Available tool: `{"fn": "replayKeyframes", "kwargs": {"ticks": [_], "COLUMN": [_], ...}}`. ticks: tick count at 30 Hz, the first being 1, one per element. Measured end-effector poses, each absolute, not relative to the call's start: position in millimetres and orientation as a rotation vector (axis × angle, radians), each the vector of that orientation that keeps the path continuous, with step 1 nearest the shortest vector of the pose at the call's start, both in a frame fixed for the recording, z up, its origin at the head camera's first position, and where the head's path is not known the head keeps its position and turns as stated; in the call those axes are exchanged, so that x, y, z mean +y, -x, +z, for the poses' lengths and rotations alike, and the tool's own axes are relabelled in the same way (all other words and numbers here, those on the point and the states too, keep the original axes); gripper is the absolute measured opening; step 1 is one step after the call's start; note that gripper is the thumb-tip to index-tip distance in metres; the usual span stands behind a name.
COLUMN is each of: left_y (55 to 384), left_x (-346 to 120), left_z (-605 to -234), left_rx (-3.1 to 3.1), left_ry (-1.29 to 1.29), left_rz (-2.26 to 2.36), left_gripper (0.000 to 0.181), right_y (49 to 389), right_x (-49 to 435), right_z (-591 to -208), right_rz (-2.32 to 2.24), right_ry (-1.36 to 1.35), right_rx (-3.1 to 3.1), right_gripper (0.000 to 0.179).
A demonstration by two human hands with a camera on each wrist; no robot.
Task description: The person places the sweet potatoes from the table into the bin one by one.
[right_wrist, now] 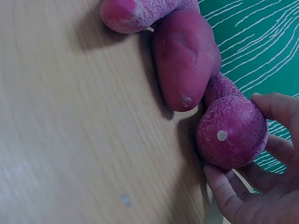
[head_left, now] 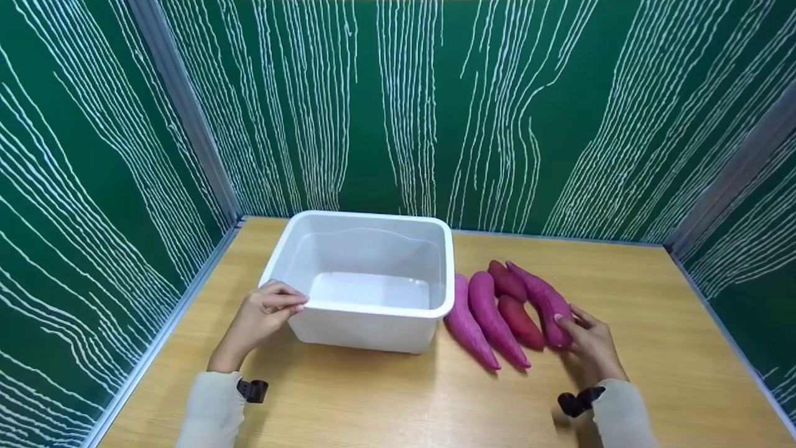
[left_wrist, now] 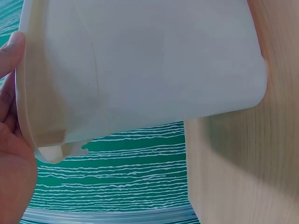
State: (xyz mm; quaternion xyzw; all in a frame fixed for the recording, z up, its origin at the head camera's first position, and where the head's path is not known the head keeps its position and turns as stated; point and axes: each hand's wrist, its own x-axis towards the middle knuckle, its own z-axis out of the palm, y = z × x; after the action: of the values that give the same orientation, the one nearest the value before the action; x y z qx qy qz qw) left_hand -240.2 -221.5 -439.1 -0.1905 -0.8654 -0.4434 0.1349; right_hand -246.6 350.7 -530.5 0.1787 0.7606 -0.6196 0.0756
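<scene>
My left hand (head_left: 267, 314) pinches the rim of a white plastic bin (head_left: 367, 330) at its near left corner. In the left wrist view, the bin's wall (left_wrist: 163, 60) fills much of the picture, with the thumb (left_wrist: 14, 49) at the rim. On the right, my right hand (head_left: 591, 339) grips the near end of a long purple sweet potato (head_left: 547, 302). The right wrist view shows thumb and fingers around that rounded end (right_wrist: 233, 133). Beside it lie two shorter red sweet potatoes (head_left: 521, 320) and two more long purple sweet potatoes (head_left: 491, 311).
All of this stands on a wooden table (head_left: 385, 398). Green panels (head_left: 367, 112) with wavy white lines enclose its back and sides, joined by grey metal posts (head_left: 186, 106). The bin's inside floor (head_left: 367, 289) is bare. The leftmost sweet potato (head_left: 466, 323) lies close against the bin's right side.
</scene>
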Motion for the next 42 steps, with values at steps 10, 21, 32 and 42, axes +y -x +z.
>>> {"fn": "replayKeyframes", "kwargs": {"ticks": [10,21,32,42], "left_y": [241.0,242.7,243.6,243.3], "left_x": [-221.7,-223.9,-221.0,-220.8], "left_z": [-438.3,-440.5,-440.2,-440.8], "left_rx": [-2.523,-2.512,-2.513,-2.514], "left_ry": [0.54,0.553,0.539,0.537], "left_rz": [-1.29,-1.319,-1.318,-1.314], "left_gripper": [0.017,0.017,0.016,0.017], "right_y": [247.0,248.7,244.6,244.0], "right_x": [350.3,349.5,349.2,349.0], "right_z": [-531.6,-531.0,-528.4,-526.9], "right_rz": [-1.887,-1.87,-1.753,-1.807], "right_ry": [-0.525,-0.536,-0.526,-0.559], "right_rx": [2.288,2.28,2.372,2.323], "right_gripper": [0.08,0.082,0.083,0.082]}}
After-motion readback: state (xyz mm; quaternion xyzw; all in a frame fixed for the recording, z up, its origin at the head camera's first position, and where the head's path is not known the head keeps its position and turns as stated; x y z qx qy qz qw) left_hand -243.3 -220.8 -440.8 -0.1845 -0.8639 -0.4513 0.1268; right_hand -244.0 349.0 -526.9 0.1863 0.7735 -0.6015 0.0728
